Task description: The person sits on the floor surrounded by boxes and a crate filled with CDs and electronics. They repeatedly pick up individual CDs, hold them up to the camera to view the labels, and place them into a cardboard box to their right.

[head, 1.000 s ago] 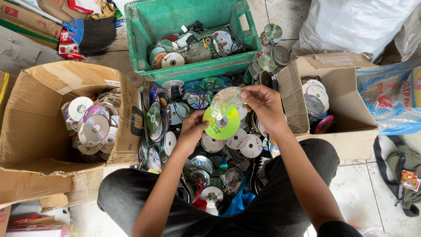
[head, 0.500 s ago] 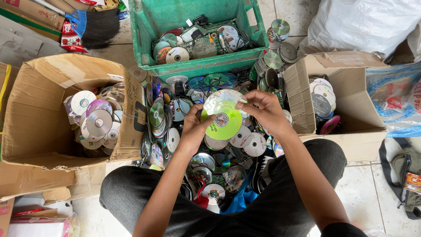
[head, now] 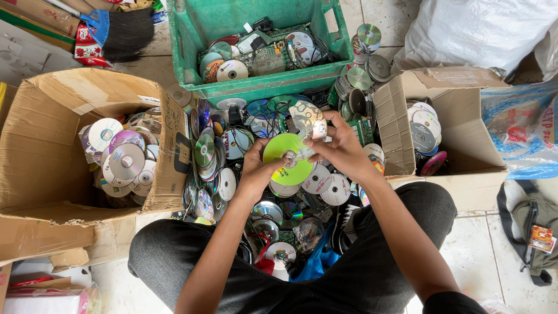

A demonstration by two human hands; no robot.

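Discs cover the floor between our knees in the head view, and we hold two of them above the heap. Our left hand (head: 256,171) grips the lime-green disc (head: 289,160) from about seven o'clock, thumb over its lower left rim, fingers behind. The disc faces up toward us, nearly flat to the camera, tilted a little so its upper edge leans toward one o'clock; being round, it has no long axis to speak of. Our right hand (head: 343,148) comes in from four o'clock and pinches a silvery disc (head: 308,119) that sits at one o'clock of the green one, overlapping its upper right edge. Its shiny face seems to be turned up and left, though glare makes that hard to judge. Both hands are closed on their discs and close together, fingertips nearly meeting over the green disc's hub. Both forearms rise from the bottom edge, converging toward the centre.

At twelve o'clock stands a green crate (head: 261,87) with discs and circuit boards. At nine o'clock lies an open cardboard box (head: 40,134) holding loose discs, and at three o'clock a smaller cardboard box (head: 465,151) with more.
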